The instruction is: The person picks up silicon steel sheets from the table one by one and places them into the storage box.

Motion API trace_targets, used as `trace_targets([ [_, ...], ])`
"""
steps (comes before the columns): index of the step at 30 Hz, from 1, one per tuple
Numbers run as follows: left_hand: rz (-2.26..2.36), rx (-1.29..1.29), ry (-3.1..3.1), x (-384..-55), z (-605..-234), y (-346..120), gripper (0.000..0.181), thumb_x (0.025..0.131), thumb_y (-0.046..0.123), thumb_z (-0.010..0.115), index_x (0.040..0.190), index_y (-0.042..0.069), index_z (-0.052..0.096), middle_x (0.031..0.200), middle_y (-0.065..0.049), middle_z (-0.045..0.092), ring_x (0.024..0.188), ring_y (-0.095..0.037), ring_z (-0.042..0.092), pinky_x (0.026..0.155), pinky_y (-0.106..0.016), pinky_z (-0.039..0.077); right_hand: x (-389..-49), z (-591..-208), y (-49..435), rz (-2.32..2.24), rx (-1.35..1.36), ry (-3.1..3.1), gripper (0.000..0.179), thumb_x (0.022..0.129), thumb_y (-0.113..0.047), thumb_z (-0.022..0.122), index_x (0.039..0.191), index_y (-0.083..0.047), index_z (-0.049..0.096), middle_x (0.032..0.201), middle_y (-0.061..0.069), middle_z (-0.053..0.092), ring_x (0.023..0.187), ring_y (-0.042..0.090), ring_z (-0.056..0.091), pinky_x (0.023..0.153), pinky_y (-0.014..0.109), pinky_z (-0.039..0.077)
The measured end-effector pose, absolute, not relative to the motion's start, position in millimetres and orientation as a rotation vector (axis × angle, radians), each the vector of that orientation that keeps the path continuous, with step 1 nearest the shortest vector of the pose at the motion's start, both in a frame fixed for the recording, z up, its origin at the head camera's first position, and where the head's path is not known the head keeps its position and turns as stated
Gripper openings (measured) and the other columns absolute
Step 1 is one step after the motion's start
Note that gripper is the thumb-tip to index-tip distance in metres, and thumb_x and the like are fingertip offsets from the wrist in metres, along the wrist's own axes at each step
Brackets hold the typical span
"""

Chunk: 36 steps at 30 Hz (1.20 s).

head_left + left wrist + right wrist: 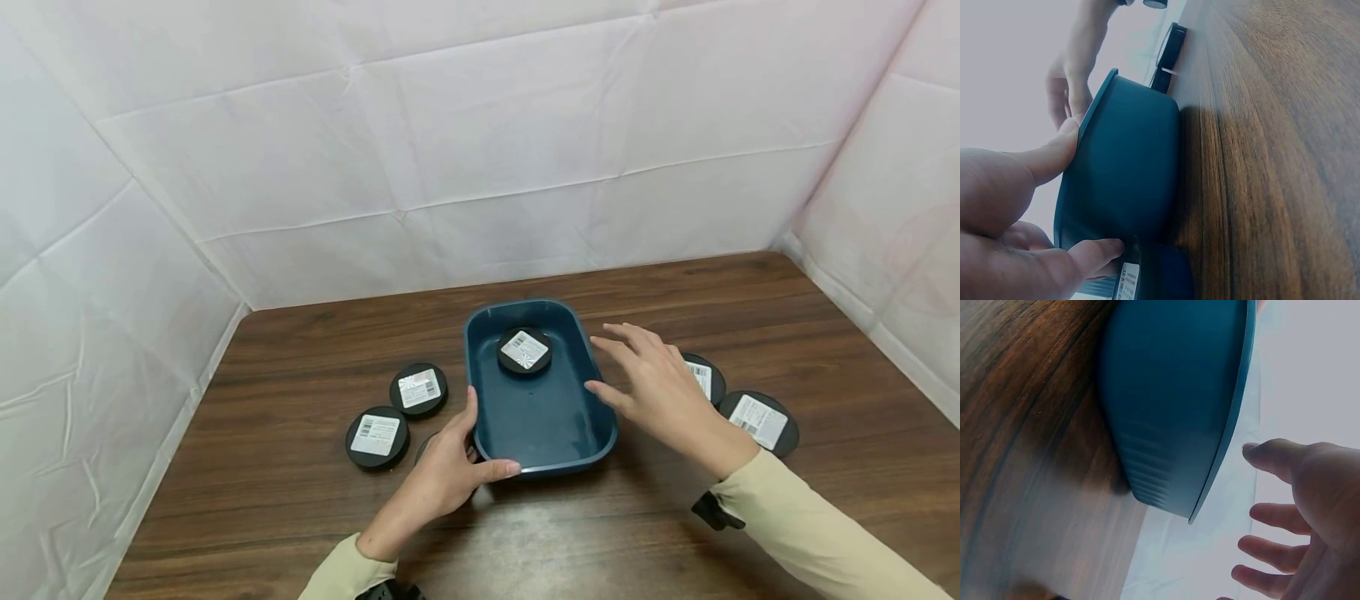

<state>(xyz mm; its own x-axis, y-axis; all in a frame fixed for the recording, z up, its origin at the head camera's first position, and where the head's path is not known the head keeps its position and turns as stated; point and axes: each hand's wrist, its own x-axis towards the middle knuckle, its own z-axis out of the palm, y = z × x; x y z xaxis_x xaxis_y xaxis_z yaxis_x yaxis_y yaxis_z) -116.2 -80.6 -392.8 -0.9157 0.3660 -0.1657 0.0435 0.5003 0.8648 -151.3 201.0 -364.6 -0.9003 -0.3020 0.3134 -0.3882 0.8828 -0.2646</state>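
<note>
A dark blue plastic tub [543,425] stands on the table with one black round disc [524,350] inside, a white label on its top. At the tub's near left corner, my left hand [447,475] holds it, thumb on the near rim and fingers along the left wall. Another labelled black disc [1129,278] lies partly hidden under that hand, a fingertip right at it in the left wrist view. My right hand [660,392] hovers beside the tub's right rim, fingers spread and holding nothing; a gap to the rim shows in the right wrist view.
Two labelled black discs lie left of the tub, a farther disc [418,390] and a nearer disc [377,437]. Right of it, a disc [705,379] partly behind my right hand touches another disc [759,423]. White sheeting [495,150] encloses the wooden table [285,500].
</note>
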Motion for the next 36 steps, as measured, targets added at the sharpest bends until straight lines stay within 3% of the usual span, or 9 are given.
trace_targets([
  [36,1.350,0.341,2.447,-116.1,-392.6,-81.0,0.110,0.086,0.033,0.080,0.161,0.004,0.005,0.164,-0.025,0.023,0.142,-0.034,0.046,0.107,-0.043,0.049,-140.6,-368.4,227.5,0.506,0.446,-2.776,0.052,0.098,-0.036,0.066,0.138,-0.005,0.059,0.146,0.019,0.051,0.138,0.044,0.042,0.099,0.066,0.038],
])
